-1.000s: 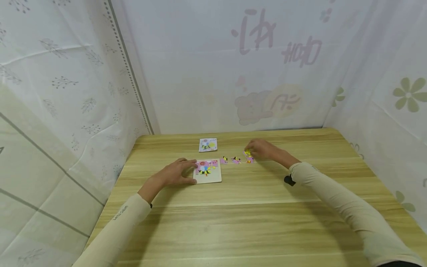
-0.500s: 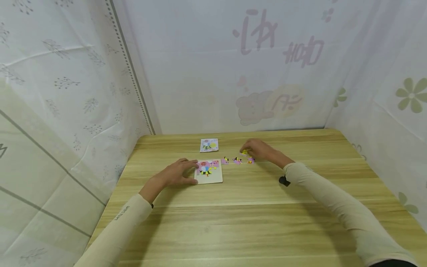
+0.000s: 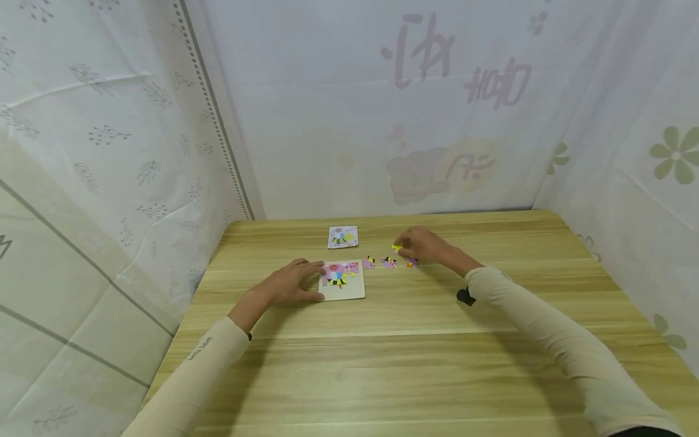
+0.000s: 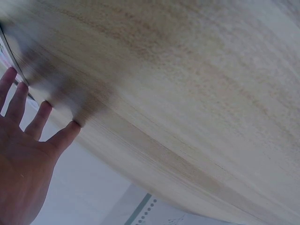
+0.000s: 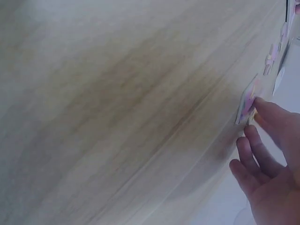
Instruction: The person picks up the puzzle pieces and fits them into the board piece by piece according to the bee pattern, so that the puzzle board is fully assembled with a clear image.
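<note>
Pinched between the fingers of the right hand (image 3: 426, 244): a yellow piece (image 3: 396, 248), nearer the counter's (image 3: 338, 364) far edge than the near one. Could slip or flip — being thin and offering little rim to grip. Could also nudge aside the pink piece (image 3: 412, 263) just under the same hand if moved low, or, on the way toward the left edge, disturb the middle piece (image 3: 389, 262) and the piece beside the board (image 3: 370, 261), both lying loose.

Spread wide along the board's (image 3: 349, 292) left side, not wrapped around: the fingers of the left hand (image 3: 286, 282). With too light a touch, likely to let the board skid under a push; with a sudden shift, likely to jog the fitted pieces (image 3: 337, 278).

As for materials: pale, flat and squarish for the board, jigsaw-edged and brightly printed for the pieces, streaked wood grain for the counter — smooth-looking, probably offering little friction. Near the far edge, left of centre, a thin printed card (image 3: 342, 237)
</note>
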`<action>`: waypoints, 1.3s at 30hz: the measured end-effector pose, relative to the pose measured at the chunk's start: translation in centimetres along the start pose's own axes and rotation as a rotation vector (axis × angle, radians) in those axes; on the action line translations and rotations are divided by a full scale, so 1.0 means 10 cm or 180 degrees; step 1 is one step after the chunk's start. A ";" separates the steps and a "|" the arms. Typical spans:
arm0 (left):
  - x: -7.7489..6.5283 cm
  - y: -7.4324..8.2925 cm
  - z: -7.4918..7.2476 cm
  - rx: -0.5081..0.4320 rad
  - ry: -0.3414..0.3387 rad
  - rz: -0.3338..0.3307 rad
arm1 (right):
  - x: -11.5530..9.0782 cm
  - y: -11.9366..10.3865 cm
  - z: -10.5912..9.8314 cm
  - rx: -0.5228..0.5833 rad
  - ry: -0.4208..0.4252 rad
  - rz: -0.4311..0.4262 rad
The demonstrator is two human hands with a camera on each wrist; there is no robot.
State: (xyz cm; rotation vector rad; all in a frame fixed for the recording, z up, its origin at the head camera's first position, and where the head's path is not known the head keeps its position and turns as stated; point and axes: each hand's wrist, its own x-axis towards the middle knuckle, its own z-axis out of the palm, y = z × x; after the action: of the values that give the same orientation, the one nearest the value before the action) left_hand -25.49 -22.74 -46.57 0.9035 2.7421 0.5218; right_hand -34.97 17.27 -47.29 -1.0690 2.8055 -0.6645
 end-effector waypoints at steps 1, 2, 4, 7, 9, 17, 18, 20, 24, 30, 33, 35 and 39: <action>0.00 0.01 0.00 -0.0009 -0.0006 -0.0006 | 0.00 0.00 0.00 0.0000 -0.0003 -0.0038; 0.00 0.01 -0.01 -0.0012 -0.0008 -0.0012 | 0.01 0.00 0.00 -0.0007 -0.0009 -0.0071; 0.00 0.02 -0.01 -0.0014 -0.0015 -0.0025 | 0.02 0.00 0.01 -0.0014 -0.0009 -0.0125; 0.00 0.02 -0.01 -0.0012 -0.0019 -0.0030 | 0.03 0.00 0.01 -0.0049 -0.0012 -0.0091; 0.00 0.02 -0.01 -0.0008 -0.0023 -0.0031 | 0.03 0.01 0.02 -0.0049 -0.0008 -0.0037; 0.00 0.01 0.00 -0.0004 -0.0025 -0.0040 | 0.03 0.01 0.02 0.0027 -0.0033 0.0002; 0.00 0.01 0.00 -0.0007 -0.0027 -0.0038 | 0.03 0.02 0.02 0.0045 -0.0036 -0.0023; 0.00 0.01 0.00 -0.0014 -0.0030 -0.0041 | 0.04 0.01 0.02 0.0069 -0.0043 -0.0076; 0.00 0.01 -0.01 -0.0011 -0.0031 -0.0046 | 0.05 0.01 0.03 0.0029 -0.0035 -0.0218; 0.01 0.01 -0.01 -0.0014 -0.0052 -0.0054 | 0.04 -0.05 0.03 0.0007 -0.0018 -0.0334; 0.01 0.01 -0.01 -0.0007 -0.0056 -0.0058 | 0.03 -0.12 0.03 -0.0052 -0.0035 -0.0299; 0.01 0.01 -0.01 -0.0002 -0.0053 -0.0062 | 0.04 -0.17 0.04 -0.0110 -0.0034 -0.0318; 0.00 0.00 -0.01 0.0010 -0.0044 -0.0062 | 0.06 -0.26 0.04 -0.0190 0.0016 -0.0452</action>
State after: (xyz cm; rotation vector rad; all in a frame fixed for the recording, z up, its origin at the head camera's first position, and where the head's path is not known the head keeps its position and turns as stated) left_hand -25.51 -22.70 -46.50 0.8769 2.7373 0.5060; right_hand -33.71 14.95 -46.53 -1.2887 2.7900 -0.5990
